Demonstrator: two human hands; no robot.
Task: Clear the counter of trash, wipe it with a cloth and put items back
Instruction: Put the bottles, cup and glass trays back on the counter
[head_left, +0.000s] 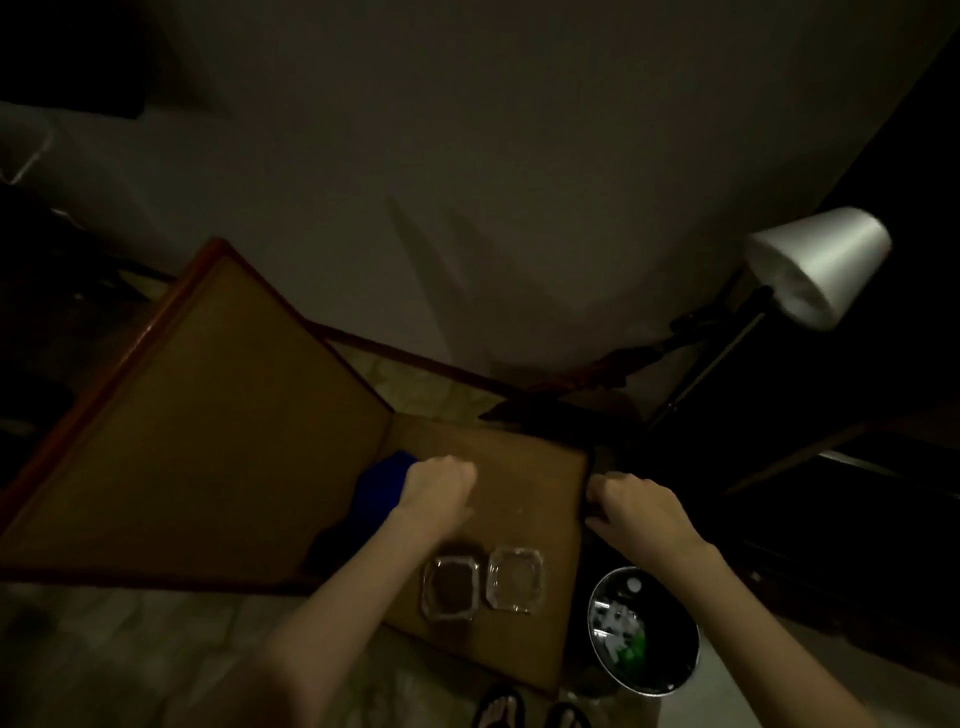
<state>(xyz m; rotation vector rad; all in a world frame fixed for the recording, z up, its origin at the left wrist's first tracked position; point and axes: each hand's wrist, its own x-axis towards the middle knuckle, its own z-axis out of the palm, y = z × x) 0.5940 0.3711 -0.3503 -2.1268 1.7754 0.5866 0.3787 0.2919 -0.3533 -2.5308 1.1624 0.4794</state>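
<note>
The room is dim. My left hand is curled into a fist on the brown counter and grips a blue cloth that lies bunched to its left. My right hand is at the counter's right edge with its fingers curled over that edge. Two square glass ashtrays stand near the front edge: the left ashtray holds dark residue, and the right ashtray looks clean. A round metal trash bin with white and green scraps inside stands on the floor to the right.
A larger wooden table with a reddish rim adjoins the counter on the left. A floor lamp with a white shade leans at the right by the wall. My feet in sandals are on the tiled floor below.
</note>
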